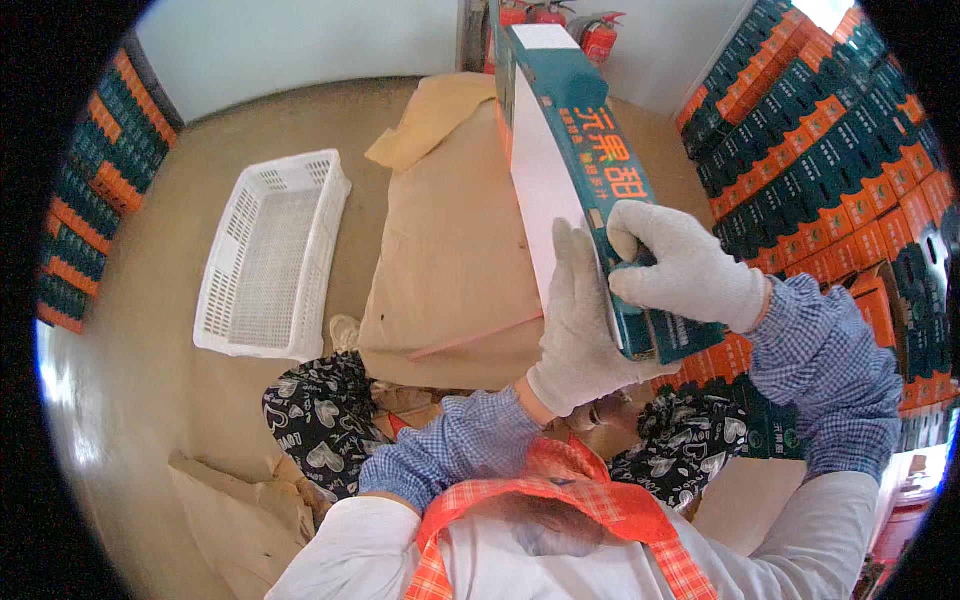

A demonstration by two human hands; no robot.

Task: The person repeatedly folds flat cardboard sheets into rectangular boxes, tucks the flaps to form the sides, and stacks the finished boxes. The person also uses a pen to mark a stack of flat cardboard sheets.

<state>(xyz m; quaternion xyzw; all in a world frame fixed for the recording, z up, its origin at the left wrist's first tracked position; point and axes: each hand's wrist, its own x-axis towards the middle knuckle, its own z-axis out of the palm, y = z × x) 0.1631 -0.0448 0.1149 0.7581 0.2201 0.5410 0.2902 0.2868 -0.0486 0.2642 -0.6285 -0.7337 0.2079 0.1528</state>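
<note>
A tall cardboard carton stands tilted before me, with a white side and a dark green face bearing orange writing. My left hand, in a pale knitted glove, holds its lower end. The left fingers lie straight along the white side, and the palm is under the bottom corner. On the green face, my right hand, also gloved, has curled fingers and a thumb pinching at the panel near a dark slot. The carton hides some of the right fingertips. Beneath it spreads a brown cardboard-covered surface.
A white perforated plastic crate sits on the floor to the left. Stacks of green and orange cartons rise at the right and far left. Fire extinguishers stand by the back wall. Brown paper lies at lower left.
</note>
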